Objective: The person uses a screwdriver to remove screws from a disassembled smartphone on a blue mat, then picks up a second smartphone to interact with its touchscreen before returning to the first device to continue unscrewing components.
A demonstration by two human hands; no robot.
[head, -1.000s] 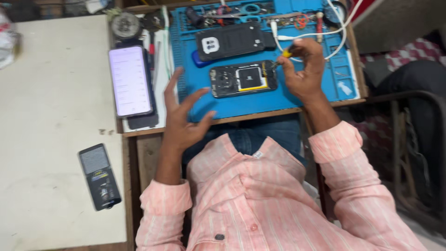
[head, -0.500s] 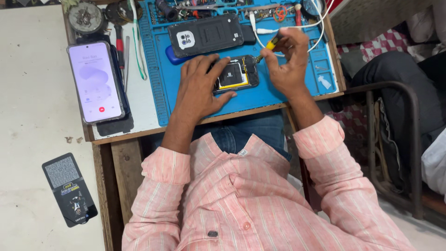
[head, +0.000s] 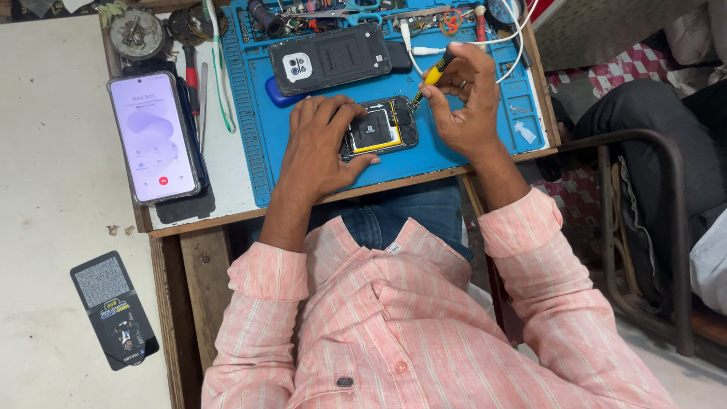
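At my table [head: 227, 163], my left hand [head: 322, 144] lies flat with fingers spread, pinning the opened phone [head: 379, 130] to the blue mat [head: 462, 151], while my right hand [head: 466, 106] has its fingers pinched around a yellow-handled screwdriver [head: 433, 73], tip set at the phone's upper right corner. To do this well, I judge the driver should stand square on the screw with light downward pressure, and my left palm should keep the body from skating. The screw head itself is too small to make out, and my left fingers cover much of the phone's left half. The black back cover [head: 329, 57] rests just above; a lit phone [head: 155, 136] lies well apart to the left.
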